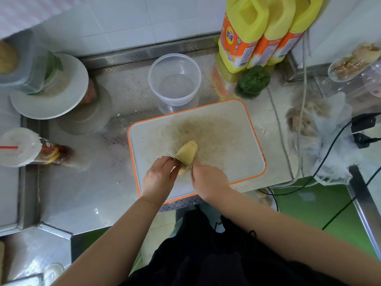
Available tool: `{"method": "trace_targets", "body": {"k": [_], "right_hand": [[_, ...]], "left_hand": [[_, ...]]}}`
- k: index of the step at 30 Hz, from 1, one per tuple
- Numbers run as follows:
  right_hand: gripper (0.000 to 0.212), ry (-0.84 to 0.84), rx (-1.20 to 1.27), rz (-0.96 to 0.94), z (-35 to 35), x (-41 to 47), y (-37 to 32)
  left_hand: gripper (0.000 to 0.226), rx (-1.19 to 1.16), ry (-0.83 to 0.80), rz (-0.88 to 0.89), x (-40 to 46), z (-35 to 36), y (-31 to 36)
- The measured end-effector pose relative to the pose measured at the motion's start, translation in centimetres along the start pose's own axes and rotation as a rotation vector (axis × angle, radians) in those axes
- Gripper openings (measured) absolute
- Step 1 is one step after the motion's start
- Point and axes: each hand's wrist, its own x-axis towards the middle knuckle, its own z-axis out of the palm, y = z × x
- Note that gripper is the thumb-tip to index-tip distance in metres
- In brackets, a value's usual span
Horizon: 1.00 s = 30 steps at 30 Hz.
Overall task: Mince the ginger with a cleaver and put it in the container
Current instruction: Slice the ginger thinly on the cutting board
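A pale yellow piece of ginger [187,153] lies on the white cutting board with an orange rim [243,145]. My left hand [159,178] holds the near end of the ginger with curled fingers. My right hand [208,179] grips the cleaver's handle, which it hides. The cleaver [171,154] is seen edge-on as a thin line across the ginger. The clear round plastic container [174,79] stands beyond the board with nothing in it.
Three yellow oil bottles [259,32] and a green pepper [254,79] stand at the back right. White plates [68,104] and a drink cup with a red straw [20,147] sit at the left. Cables and a plastic bag [329,141] lie to the right.
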Motion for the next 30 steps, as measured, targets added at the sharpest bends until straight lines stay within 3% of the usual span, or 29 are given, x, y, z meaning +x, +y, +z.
{"method": "trace_targets", "body": {"k": [3,9,13,18,30], "right_hand": [[0.022,0.013,-0.016,-0.007,-0.6,-0.5,-0.4],[0.019,0.012,-0.047,0.007,-1.0,-1.2,-0.8],[0.019,-0.007,-0.03,0.02,-1.2,-1.2,-0.9],[0.018,-0.015,-0.023,0.032,-1.4,-1.1,-1.1],[0.017,-0.031,-0.086,0.047,-1.2,-1.2,-1.7]], "left_hand": [[0.008,-0.003,-0.003,-0.058,0.0,0.2,0.1],[0.025,-0.063,0.009,-0.065,0.0,0.3,0.3],[0.01,-0.059,0.005,-0.088,0.0,0.6,0.1],[0.008,-0.072,0.02,-0.075,-0.1,0.7,0.0],[0.022,-0.118,0.009,-0.111,-0.3,0.6,0.1]]}}
